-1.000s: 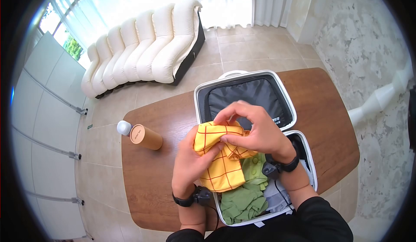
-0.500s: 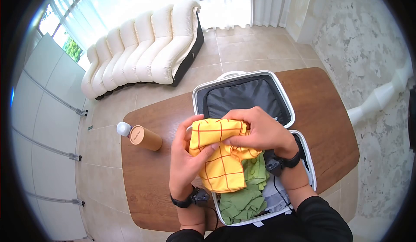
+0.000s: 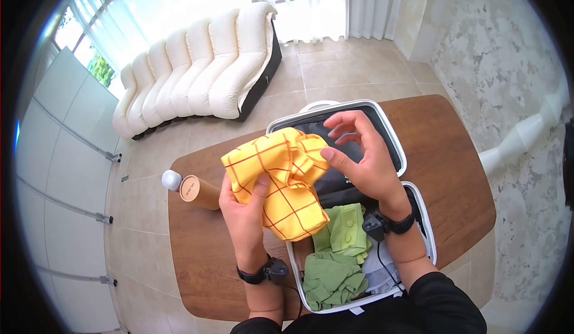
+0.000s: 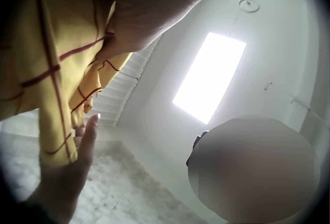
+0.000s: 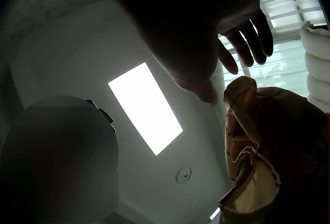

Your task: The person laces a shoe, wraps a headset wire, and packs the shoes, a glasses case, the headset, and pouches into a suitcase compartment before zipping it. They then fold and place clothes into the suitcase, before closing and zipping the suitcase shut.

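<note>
In the head view a yellow cloth (image 3: 281, 178) with red grid lines hangs in a bunched fold above the suitcase. My left hand (image 3: 242, 217) grips its left side, thumb across the front and the other fingers hidden behind. In the left wrist view the cloth (image 4: 56, 64) drapes down beside that hand. My right hand (image 3: 371, 166) is at the cloth's right end, fingers spread and loosely bent. The right wrist view shows its thumb just off the cloth (image 5: 258, 131). Below lie a light green buttoned garment (image 3: 344, 229) and a darker green garment (image 3: 335, 280) in the open suitcase (image 3: 431, 238).
A grey garment (image 3: 381, 268) lies at the suitcase's right. Its raised lid (image 3: 394, 133) holds a black lining. On the wooden table (image 3: 209, 262) stand a brown cylinder (image 3: 200, 192) and a white-capped container (image 3: 171, 180). A cream sofa (image 3: 197, 65) is beyond.
The cloth has moved up and left with my left hand, uncovering more of the green garments. My right hand has let go of it and its fingers have spread.
</note>
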A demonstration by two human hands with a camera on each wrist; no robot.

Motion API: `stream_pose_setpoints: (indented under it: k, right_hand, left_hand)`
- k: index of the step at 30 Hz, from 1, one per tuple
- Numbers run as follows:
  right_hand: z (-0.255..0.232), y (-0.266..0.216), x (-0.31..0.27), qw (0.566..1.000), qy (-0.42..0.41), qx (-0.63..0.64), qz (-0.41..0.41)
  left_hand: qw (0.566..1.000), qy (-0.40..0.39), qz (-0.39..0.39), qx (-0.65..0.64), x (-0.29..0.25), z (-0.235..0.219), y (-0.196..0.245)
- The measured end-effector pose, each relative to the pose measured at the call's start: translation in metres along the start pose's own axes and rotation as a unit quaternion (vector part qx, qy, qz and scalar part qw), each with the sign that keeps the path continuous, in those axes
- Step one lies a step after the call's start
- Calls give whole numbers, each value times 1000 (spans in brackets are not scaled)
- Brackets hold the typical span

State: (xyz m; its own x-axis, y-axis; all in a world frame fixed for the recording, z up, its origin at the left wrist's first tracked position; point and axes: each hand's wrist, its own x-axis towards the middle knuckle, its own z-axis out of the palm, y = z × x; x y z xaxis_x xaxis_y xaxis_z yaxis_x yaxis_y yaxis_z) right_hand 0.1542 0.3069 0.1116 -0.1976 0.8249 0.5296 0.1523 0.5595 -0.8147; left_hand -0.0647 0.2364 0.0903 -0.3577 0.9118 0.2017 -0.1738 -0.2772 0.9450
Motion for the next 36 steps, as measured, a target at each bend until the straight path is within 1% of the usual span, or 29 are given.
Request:
stream_pose_setpoints:
  k: [1, 2, 4, 5, 6, 8, 9, 10, 12, 13, 15, 19, 21, 22, 24, 28, 30, 31, 33, 34, 36]
  right_hand:
    - [1, 0, -1, 1000, -14, 19, 17]
    - [1, -3, -2, 1000, -14, 19, 17]
    - [6, -12, -4, 989, -79, 84, 96]
    - [10, -11, -6, 985, -80, 118, 97]
    - [11, -12, -6, 985, -79, 118, 97]
    - [13, -14, -7, 992, -127, -24, -2]
    - [15, -15, -8, 991, -121, -44, -26]
    - [18, -15, -7, 991, -121, -44, -26]
    - [23, -14, -7, 990, -87, -80, -71]
    - [24, -11, -8, 990, -87, -80, -71]
    - [26, -6, -8, 990, -85, -101, -38]
    - [27, -7, -10, 990, -78, -108, -33]
    - [32, -2, -12, 991, -36, -103, -75]
    - [32, -3, -12, 991, -36, -104, -75]
    - [32, -4, -11, 996, -22, -62, -68]
    - [29, -8, -8, 993, -43, -60, -95]
    - [26, -20, -9, 995, -73, 62, -1]
    - [30, -15, -10, 995, -73, 62, -2]
    - [39, 0, -13, 995, 32, 88, 30]
    - [38, -1, -13, 995, 32, 88, 30]
    - [35, -3, -12, 992, 53, 74, 85]
  left_hand:
    - [1000, 10, -2, 0, 0, -1, 1]
    - [1000, 10, -2, 0, 0, -1, 0]
    - [999, 24, -17, -24, 0, 0, -1]
    - [999, 23, -17, -23, 0, 1, -2]
    - [1000, 22, -6, -13, 0, 2, -4]
    - [1000, 22, 4, -3, -1, 5, -6]
    - [999, 27, 19, 25, -2, 7, -7]
    - [998, 31, 34, 53, -2, 9, -8]
    - [997, 32, 36, 57, -5, 13, -6]
    - [997, 20, 37, 63, -7, 14, -6]
    - [997, 5, 39, 72, -9, 17, -4]
    - [993, 3, 54, 102, -10, 16, -8]
    - [988, 18, 76, 135, -11, 18, -7]
    - [988, 17, 75, 135, -11, 18, -6]
    - [986, 13, 87, 143, -12, 18, -4]
    - [986, 21, 87, 142, -11, 16, -5]
    - [984, 32, 91, 149, -12, 16, -4]
    - [984, 32, 91, 149, -12, 16, -4]
    - [981, 49, 100, 156, -13, 18, -5]
    - [981, 49, 100, 156, -14, 19, -5]
    - [975, 76, 117, 174, -15, 22, -3]
